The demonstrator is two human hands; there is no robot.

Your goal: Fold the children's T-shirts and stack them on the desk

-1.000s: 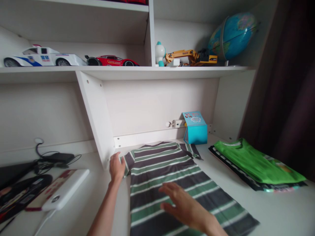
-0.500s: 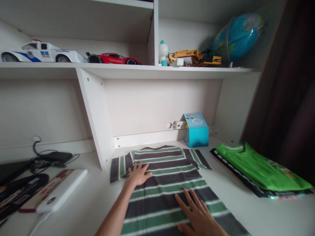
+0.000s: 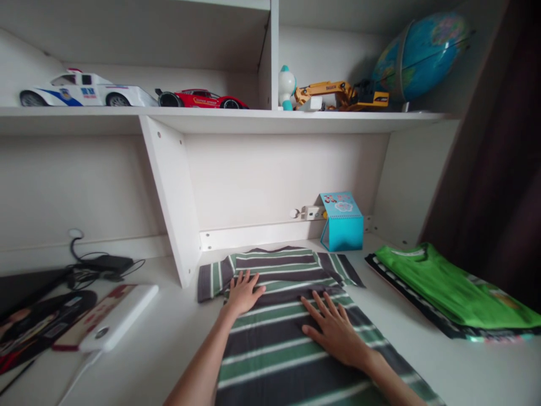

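Note:
A short-sleeved T-shirt with green, dark grey and white stripes lies spread on the white desk, its collar toward the back panel and both sleeves out to the sides. My left hand rests flat on the upper left chest of the shirt, fingers spread, close to the left sleeve. Lower and to the right, my right hand lies palm down on the shirt's middle, its fingers spread as well. Neither hand grips the cloth. The shirt's bottom hem runs out of the picture.
At right sits a stack of folded clothes with a green shirt on top. A blue desk calendar stands behind the striped shirt. Left are a white power strip, cables and a black adapter. Toy cars and a globe occupy the shelf above.
My right hand has slid up the shirt, away from me, and now lies nearer the chest. My left hand stays at the upper left. The view has shifted slightly.

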